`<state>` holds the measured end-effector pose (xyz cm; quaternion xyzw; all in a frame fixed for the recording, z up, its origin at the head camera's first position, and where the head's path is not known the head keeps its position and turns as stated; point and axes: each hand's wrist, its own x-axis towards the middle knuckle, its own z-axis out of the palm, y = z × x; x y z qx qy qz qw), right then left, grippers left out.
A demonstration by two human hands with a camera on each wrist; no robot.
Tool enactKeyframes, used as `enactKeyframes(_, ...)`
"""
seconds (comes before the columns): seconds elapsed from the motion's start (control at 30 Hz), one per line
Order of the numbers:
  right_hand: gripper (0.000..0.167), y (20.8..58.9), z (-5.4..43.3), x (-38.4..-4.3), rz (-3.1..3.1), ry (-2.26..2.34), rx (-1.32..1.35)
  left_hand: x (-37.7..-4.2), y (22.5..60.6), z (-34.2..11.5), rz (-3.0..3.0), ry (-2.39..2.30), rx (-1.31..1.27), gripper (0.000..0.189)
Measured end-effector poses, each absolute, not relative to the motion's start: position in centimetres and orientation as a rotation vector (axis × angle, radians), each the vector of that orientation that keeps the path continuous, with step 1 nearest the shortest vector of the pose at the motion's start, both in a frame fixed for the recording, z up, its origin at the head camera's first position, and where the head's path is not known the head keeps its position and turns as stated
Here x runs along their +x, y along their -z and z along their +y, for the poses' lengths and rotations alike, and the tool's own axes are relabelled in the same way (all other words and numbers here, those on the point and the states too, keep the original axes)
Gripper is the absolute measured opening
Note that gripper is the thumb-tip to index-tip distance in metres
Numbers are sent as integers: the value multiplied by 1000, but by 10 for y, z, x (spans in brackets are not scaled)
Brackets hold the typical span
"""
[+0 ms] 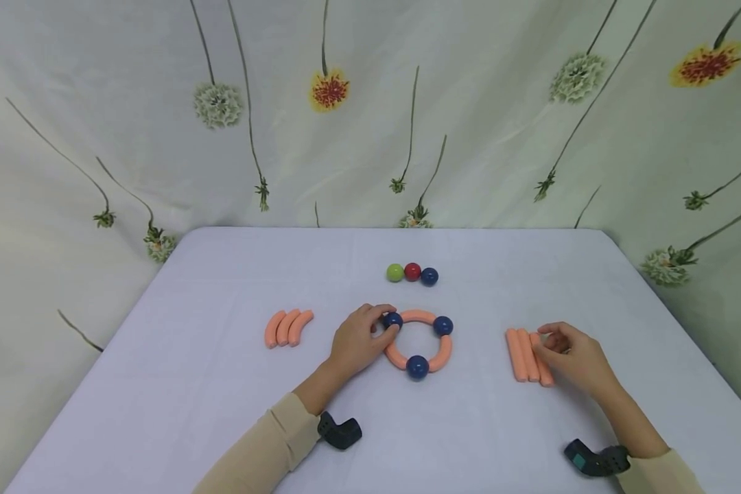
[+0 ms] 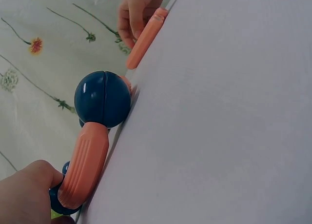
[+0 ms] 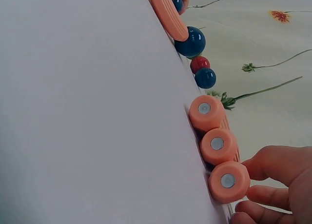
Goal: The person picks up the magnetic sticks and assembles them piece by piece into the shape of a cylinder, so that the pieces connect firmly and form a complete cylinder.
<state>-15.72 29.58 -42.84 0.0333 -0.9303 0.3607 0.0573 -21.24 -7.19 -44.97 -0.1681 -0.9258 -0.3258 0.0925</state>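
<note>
A ring of curved orange rods (image 1: pixel 418 316) joined by blue balls (image 1: pixel 417 367) lies mid-table. My left hand (image 1: pixel 358 339) pinches the ring's left blue ball (image 1: pixel 393 320) between thumb and fingers. To the right, three straight orange rods (image 1: pixel 519 355) lie side by side, their near ends showing grey round discs in the right wrist view. With thumb and fingers, my right hand (image 1: pixel 577 358) pinches the rightmost straight rod (image 3: pixel 229 181) by its far part. That rod sits slightly askew from its neighbours in the head view.
Three loose curved orange rods (image 1: pixel 289 328) lie left of the ring. Behind it stand a green ball (image 1: pixel 395 272), a red ball (image 1: pixel 412 272) and a blue ball (image 1: pixel 429 276) in a row. A white cloth covers the table (image 1: pixel 222 425); a flower-printed curtain (image 1: pixel 370 137) hangs behind.
</note>
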Motion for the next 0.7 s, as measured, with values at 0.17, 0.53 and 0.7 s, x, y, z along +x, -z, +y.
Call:
enactKeyframes(0.17,35,432,298,-157,-2823,-1096,63,-213,450,-72,-2749,966,-504,35)
enactKeyframes(0.53,35,434,298,-156,-2849,-986,31,-213,450,-71,-2764,960,-489,35)
enactKeyframes(0.7,36,433,298,-157,-2849,-969,-1,-213,451,-71,-2767,951,-487,36)
